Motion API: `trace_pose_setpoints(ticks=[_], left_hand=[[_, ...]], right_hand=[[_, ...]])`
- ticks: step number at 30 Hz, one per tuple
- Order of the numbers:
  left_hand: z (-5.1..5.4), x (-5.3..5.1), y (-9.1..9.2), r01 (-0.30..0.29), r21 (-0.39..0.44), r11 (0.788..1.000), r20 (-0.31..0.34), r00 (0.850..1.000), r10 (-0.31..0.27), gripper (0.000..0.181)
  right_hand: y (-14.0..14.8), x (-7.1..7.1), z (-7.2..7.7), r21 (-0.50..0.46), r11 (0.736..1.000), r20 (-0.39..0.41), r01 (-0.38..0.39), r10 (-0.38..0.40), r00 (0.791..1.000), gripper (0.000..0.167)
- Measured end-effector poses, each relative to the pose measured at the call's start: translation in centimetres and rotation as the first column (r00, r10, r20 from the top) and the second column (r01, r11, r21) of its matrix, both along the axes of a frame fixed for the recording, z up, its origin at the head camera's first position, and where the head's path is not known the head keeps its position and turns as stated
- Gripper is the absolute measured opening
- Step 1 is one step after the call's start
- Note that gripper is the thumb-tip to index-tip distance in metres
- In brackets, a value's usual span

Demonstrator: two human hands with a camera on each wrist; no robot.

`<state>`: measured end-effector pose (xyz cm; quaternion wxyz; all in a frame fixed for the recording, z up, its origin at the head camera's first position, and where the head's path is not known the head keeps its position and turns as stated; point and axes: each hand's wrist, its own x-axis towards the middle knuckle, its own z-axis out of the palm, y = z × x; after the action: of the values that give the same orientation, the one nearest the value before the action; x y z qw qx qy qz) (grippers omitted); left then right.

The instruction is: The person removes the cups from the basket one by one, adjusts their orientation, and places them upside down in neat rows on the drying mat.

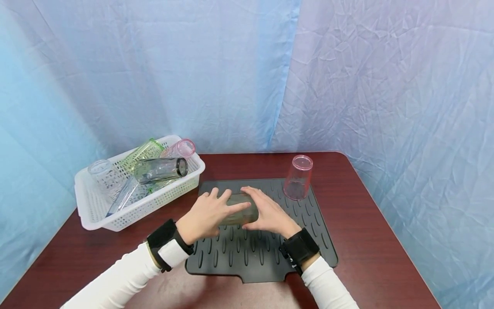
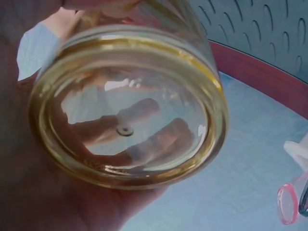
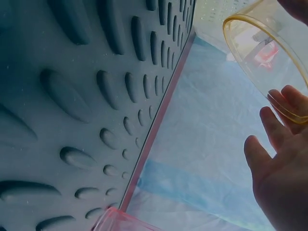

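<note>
- A white basket point(image 1: 162, 200) sits at the back left corner of the table point(image 1: 370, 240), and its tall sides seem good for keeping round things from rolling off
- In it, a clear glass point(image 1: 103, 171) leans by the left end, then come a green glass point(image 1: 143, 156), a dark glass point(image 1: 156, 170) lying across the pile, and a pink-rimmed glass point(image 1: 176, 150) by the back right corner; they lean on each other, maybe because the space is small
- The left hand point(image 1: 206, 214) has its fingers bent round the bottom end of the yellow glass point(image 1: 237, 219), likely to keep it from slipping
- That yellow glass lies sideways in the air over the mat point(image 1: 239, 262), in from the mat's left edge, with its mouth to the right
- The right hand point(image 1: 270, 214) has its fingers spread apart by the mouth, some tips at the rim, maybe to steady it; I cannot tell how hard they press
- A tall pink glass point(image 1: 298, 180) stands at the mat's back right corner, wide end down it seems, which should make it hard to tip
</note>
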<state>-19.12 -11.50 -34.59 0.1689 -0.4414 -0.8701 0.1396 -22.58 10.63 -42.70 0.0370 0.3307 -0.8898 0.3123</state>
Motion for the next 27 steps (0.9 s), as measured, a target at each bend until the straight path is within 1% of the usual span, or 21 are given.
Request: trace_pose_setpoints(ticks=[4,8,12,15,17,20,24,27], left_hand=[[0.1,0.0,0.1,0.0,-0.001,1.0,0.015,1.0,0.0,0.095],[0.1,0.1,0.1,0.011,0.009,1.0,0.026,1.0,-0.011,0.093],[0.2,0.0,0.2,0.031,0.031,0.999,0.033,0.999,-0.032,0.091],[0.5,-0.1,0.2,0.037,0.055,0.998,0.064,0.997,-0.041,0.089],[0.7,-0.3,0.2,0.042,0.087,0.995,0.1,0.994,-0.051,0.088],[1.0,-0.5,0.1,0.048,0.146,0.988,0.17,0.983,-0.073,0.093],[1.5,-0.9,-0.4,0.041,0.247,0.968,0.279,0.954,-0.112,0.103],[1.9,-1.5,-0.8,0.041,0.33,0.943,0.326,0.933,-0.154,0.107]], right_hand=[[-0.1,0.1,0.1,0.014,1.0,-0.018,0.003,-0.003,1.0,0.093],[-0.1,0.2,0.0,0.033,0.999,-0.006,0.019,-0.019,1.0,0.091],[0.0,0.3,-0.2,0.033,0.999,0.003,0.031,-0.031,1.0,0.09],[0.1,0.3,-0.3,0.015,0.999,0.017,0.039,-0.039,0.999,0.089],[0.2,0.4,-0.3,0.004,0.999,0.022,0.047,-0.047,0.999,0.089],[0.5,0.5,-0.4,-0.023,0.998,0.01,0.059,-0.059,0.998,0.089],[0.9,0.7,-0.4,-0.06,0.995,-0.018,0.077,-0.078,0.997,0.09],[1.4,0.7,-0.6,-0.102,0.991,-0.01,0.086,-0.087,0.996,0.091]])
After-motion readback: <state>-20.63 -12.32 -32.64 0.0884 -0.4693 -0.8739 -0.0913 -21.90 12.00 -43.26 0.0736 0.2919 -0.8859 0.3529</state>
